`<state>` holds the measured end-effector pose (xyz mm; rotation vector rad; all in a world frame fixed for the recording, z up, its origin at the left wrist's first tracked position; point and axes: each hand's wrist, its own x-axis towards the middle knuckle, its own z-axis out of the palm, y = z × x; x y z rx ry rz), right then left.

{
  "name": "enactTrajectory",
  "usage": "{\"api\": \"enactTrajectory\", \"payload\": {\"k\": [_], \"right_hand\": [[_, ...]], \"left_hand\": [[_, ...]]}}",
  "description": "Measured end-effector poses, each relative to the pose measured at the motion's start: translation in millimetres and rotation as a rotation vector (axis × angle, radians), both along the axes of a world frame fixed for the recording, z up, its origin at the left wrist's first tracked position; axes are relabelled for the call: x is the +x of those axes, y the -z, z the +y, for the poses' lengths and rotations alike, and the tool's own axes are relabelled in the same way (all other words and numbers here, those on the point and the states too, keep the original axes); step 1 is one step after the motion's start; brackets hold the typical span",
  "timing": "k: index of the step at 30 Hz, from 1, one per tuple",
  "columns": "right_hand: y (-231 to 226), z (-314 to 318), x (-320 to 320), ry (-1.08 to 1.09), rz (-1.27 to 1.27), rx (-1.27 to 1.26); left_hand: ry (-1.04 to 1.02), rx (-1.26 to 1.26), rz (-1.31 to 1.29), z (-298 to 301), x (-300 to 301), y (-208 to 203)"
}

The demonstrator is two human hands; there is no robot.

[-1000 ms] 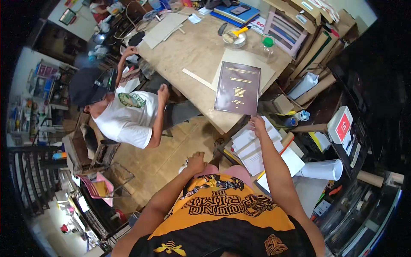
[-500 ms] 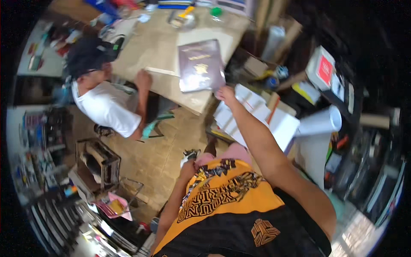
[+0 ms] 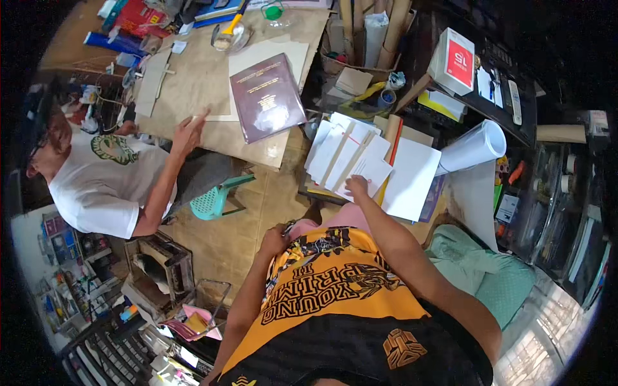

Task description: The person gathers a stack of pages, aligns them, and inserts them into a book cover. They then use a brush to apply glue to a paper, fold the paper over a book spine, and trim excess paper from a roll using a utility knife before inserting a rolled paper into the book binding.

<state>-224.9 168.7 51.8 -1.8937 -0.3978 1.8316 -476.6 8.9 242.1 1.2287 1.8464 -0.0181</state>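
Note:
My right hand (image 3: 357,186) is at the near edge of a pile of white paper bundles (image 3: 347,154) with brown strips across them. Its fingers are curled at the edge of the top bundle. Low beside my pink shorts, my left hand (image 3: 275,239) has curled fingers; what they hold, if anything, is hidden. A maroon hardcover book (image 3: 267,96) with gold lettering lies tilted on the worktable (image 3: 193,90), on top of pale sheets. Neither of my hands touches the book.
Across the table's left corner a person in a white shirt (image 3: 96,186) sits with one hand raised over it. A green stool (image 3: 219,196) stands below. A jar with a brush (image 3: 230,35) is at the back. A white paper roll (image 3: 476,148) lies to the right.
My right hand has let go of the maroon book's near corner and drawn back onto the white paper bundles. The view has turned, and the other person's hand has lifted with its fingers extended.

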Motion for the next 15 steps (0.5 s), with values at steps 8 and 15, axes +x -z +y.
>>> {"api": "enactTrajectory", "payload": {"k": [8,15], "right_hand": [[25.0,6.6,51.9,0.08,0.126,-0.013],[-7.4,18.2,65.6,-0.042,-0.129,0.097]], "left_hand": [[0.052,0.092,0.027,22.0,4.1,2.5],[0.056,0.119,-0.032,-7.5,9.8,38.3]]}}
